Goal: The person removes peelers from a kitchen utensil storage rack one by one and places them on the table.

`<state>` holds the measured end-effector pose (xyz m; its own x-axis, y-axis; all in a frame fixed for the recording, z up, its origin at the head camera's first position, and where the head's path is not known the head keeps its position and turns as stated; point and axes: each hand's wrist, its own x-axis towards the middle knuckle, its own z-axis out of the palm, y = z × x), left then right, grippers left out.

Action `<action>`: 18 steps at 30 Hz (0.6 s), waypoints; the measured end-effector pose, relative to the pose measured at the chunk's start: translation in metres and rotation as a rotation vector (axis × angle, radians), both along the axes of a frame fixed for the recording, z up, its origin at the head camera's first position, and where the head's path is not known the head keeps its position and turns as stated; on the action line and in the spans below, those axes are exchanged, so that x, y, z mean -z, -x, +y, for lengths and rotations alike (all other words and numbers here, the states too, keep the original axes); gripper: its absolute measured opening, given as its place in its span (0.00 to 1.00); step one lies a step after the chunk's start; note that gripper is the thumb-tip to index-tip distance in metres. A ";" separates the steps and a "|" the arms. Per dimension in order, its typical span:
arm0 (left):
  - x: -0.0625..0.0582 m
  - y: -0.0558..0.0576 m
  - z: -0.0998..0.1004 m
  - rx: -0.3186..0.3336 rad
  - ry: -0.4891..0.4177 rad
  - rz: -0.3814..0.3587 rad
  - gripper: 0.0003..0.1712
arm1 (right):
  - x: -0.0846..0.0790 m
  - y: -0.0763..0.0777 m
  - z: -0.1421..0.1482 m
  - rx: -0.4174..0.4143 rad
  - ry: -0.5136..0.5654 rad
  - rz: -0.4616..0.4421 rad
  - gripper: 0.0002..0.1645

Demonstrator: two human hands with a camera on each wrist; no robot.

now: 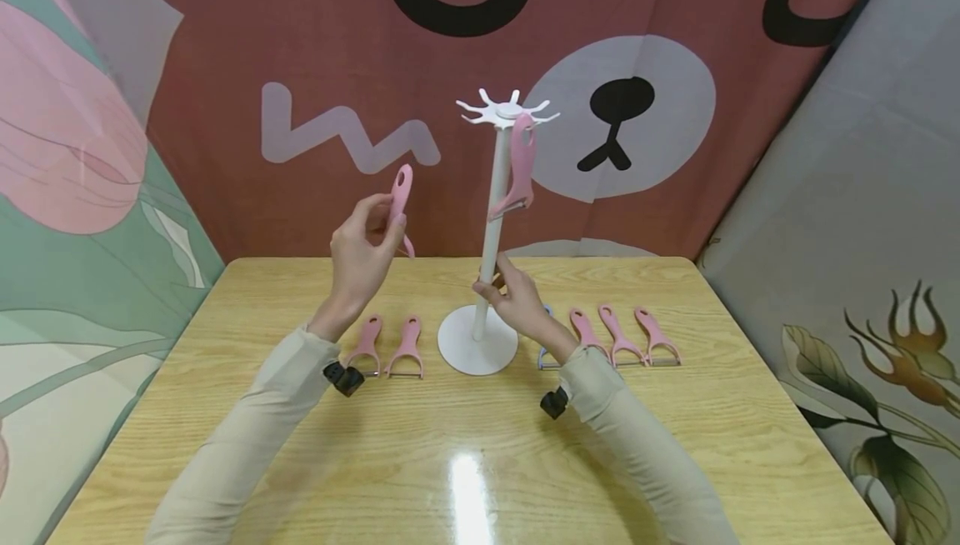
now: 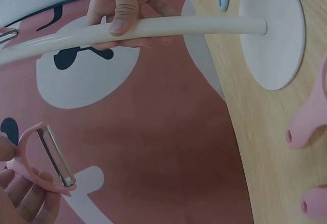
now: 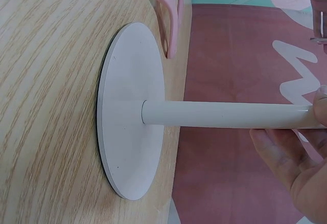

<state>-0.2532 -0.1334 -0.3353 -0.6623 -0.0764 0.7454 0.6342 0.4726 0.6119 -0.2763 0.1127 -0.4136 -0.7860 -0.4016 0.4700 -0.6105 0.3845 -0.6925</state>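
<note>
A white rack with a round base and a ring of hooks on top stands on the table. One pink peeler hangs from a hook on its right side. My right hand grips the pole partway up, thumb across it in the left wrist view. My left hand is raised left of the rack and pinches another pink peeler, handle hole upward. That peeler's metal blade shows in the left wrist view, apart from the rack.
Two pink peelers lie left of the base. To its right lie several more pink peelers and a blue peeler, partly hidden by my right arm. A printed curtain hangs behind the wooden table.
</note>
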 end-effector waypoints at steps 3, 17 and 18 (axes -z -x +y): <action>0.002 -0.001 -0.003 -0.002 0.001 -0.004 0.18 | 0.000 0.000 0.000 -0.005 0.002 -0.008 0.12; 0.012 -0.002 -0.010 -0.021 0.017 -0.030 0.18 | 0.001 0.000 -0.001 -0.001 0.001 -0.020 0.12; 0.013 -0.003 -0.010 -0.023 0.020 -0.032 0.18 | 0.001 0.000 -0.001 0.000 0.002 -0.022 0.12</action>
<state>-0.2504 -0.1438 -0.3479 -0.6844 -0.0771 0.7251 0.6029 0.4994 0.6222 -0.2768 0.1120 -0.4151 -0.7959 -0.4010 0.4536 -0.5955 0.3829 -0.7063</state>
